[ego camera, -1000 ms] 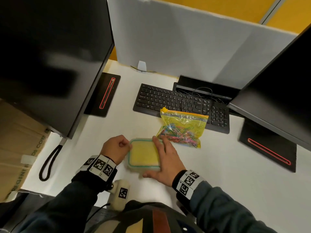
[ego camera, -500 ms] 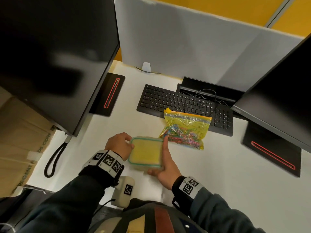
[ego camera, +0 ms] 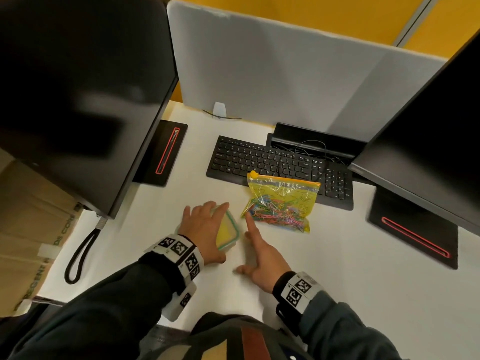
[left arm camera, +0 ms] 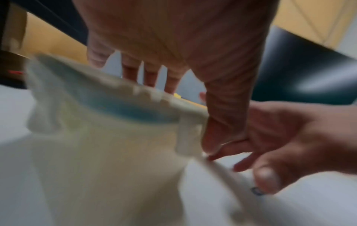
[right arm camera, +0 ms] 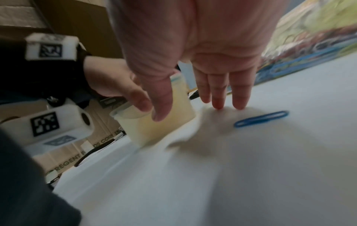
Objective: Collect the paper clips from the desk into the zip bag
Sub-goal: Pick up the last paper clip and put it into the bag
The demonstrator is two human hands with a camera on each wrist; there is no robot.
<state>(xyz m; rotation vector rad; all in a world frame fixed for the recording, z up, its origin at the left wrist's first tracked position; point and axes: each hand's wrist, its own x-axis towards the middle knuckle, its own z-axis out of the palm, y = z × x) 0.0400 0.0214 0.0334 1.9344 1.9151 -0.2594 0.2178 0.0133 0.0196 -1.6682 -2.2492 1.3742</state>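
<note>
- We see the zip bag (ego camera: 281, 202) lying flat on the white surface (ego camera: 337, 268), its near part on the surface and its far zipper edge resting on the front edge of the keyboard (ego camera: 262, 159).
- Its long axis runs roughly left to right; the zipper strip sits on the far side, with the yellow slider at the far left corner.
- A heap of coloured paper clips (ego camera: 275, 213) fills the near half of the bag.
- From the right wrist view we see one blue paper clip (right arm camera: 261, 119) lying loose on the surface, just right of the right fingertips; its long axis runs left to right and tilts slightly away on the right.
- Our left hand (ego camera: 205, 227) lies over a small lidded box (ego camera: 226, 233) with a green-edged lid, fingers spread across the lid and thumb curled against its near side, gripping it.
- The box looks tilted, though the wrist views are blurred.
- Our right hand (ego camera: 259, 258) is open, fingers straight and spread, holding nothing; the fingertips (right arm camera: 218, 105) touch the surface just right of the box.
- The index finger points far, toward the bag's near left corner.
- Two dark monitors (ego camera: 85, 87) stand at left and right, with a grey divider (ego camera: 272, 74) behind the keyboard.
</note>
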